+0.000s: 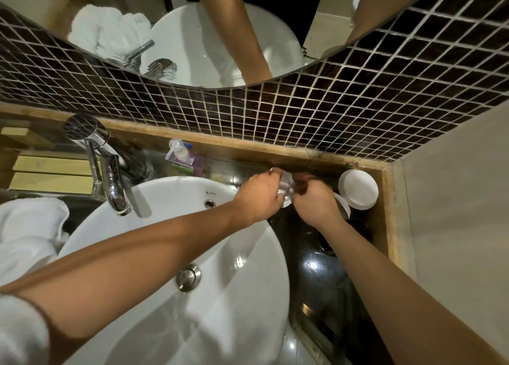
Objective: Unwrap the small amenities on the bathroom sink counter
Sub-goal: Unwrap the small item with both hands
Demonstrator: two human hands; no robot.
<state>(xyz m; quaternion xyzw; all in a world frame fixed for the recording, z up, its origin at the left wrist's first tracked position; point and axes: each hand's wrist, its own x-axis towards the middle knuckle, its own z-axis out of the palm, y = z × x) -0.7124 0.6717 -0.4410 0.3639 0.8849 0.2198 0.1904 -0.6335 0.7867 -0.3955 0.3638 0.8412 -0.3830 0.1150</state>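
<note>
A small white amenity in a clear crinkled wrapper (286, 185) is held above the dark counter (316, 254), just right of the basin's back rim. My left hand (259, 196) grips its left side and my right hand (314, 202) pinches its right side, fingers closed on the plastic. What is inside the wrapper is mostly hidden by my fingers. A white round lidded cup (358, 189) stands right behind my right hand, and part of a second white rim (343, 203) shows beside the wrist.
The white round basin (170, 243) with a chrome faucet (110, 177) fills the left centre. A soap pump bottle (181, 155) stands at the back, white towels (27, 232) lie at the left. A wooden ledge and dark mosaic tiles (303, 116) bound the counter.
</note>
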